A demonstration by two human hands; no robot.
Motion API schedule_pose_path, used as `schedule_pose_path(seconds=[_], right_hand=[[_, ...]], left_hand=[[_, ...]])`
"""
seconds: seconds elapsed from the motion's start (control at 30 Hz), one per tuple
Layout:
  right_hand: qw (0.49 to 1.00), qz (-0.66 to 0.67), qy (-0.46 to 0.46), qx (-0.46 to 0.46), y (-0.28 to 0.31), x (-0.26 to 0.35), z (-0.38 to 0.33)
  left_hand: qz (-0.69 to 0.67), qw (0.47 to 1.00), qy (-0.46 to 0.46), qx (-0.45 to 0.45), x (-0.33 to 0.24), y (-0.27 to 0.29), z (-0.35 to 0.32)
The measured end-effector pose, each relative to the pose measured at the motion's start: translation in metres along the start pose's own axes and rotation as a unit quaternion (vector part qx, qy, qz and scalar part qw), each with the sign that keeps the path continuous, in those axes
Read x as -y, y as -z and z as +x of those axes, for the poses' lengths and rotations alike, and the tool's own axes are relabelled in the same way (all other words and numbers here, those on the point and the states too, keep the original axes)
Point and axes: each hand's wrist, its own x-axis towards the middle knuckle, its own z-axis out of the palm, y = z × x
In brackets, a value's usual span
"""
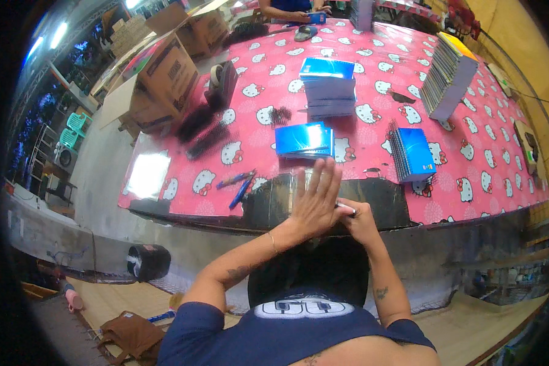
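My left hand point(315, 200) lies flat with its fingers stretched out and close together, over the dark worn patch point(268, 201) at the table's front edge. Just right of it, my right hand point(361, 223) is closed, with a small pale tip point(346, 209) showing at its fingers; what this belongs to is hidden. Beyond my left fingertips lies a low, uneven pile of blue-covered notebooks point(302, 140). Blue-handled pliers point(242, 190) rest on the table left of my hands. To the right, a stack of spiral-bound blue notebooks point(416, 154) has its black coils facing left.
A taller notebook stack point(329, 91) stands mid-table, another point(448, 76) at the far right. Black wire coils point(207, 137), a tape dispenser point(221, 85) and a cardboard box point(161, 82) are at the left. A person's hand point(300, 16) holds a blue notebook across the table.
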Motion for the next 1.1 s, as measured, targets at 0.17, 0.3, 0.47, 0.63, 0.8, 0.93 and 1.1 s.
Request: schedule_pose_path(seconds=[0.17,0.3,0.47,0.63,0.8,0.93,1.1], right_hand=[[0.999,0.021,0.023,-0.014,-0.001,-0.021,0.005],[0.999,0.028,-0.024,-0.004,0.003,-0.020,0.001],[0.995,-0.015,0.039,-0.089,-0.010,0.011,0.002],[0.981,-0.123,0.115,-0.096,-0.027,0.065,-0.024],[0.846,-0.453,0.263,-0.098,-0.005,0.076,-0.002],[0.842,-0.475,0.248,-0.055,-0.009,0.062,0.021],[0.850,-0.465,0.235,-0.078,-0.007,0.061,0.023]], left_hand=[[-0.060,0.993,-0.089,-0.050,-0.018,-0.019,-0.046],[-0.054,0.994,-0.073,0.056,-0.013,-0.003,-0.020],[-0.330,0.938,0.065,-0.088,-0.029,0.021,-0.038],[-0.580,0.787,0.205,-0.049,-0.025,0.054,-0.015],[-0.608,0.769,0.183,0.078,0.026,0.019,-0.007],[-0.605,0.767,0.209,0.038,0.036,-0.012,-0.012],[-0.259,0.952,0.164,-0.011,0.092,0.014,-0.038]])
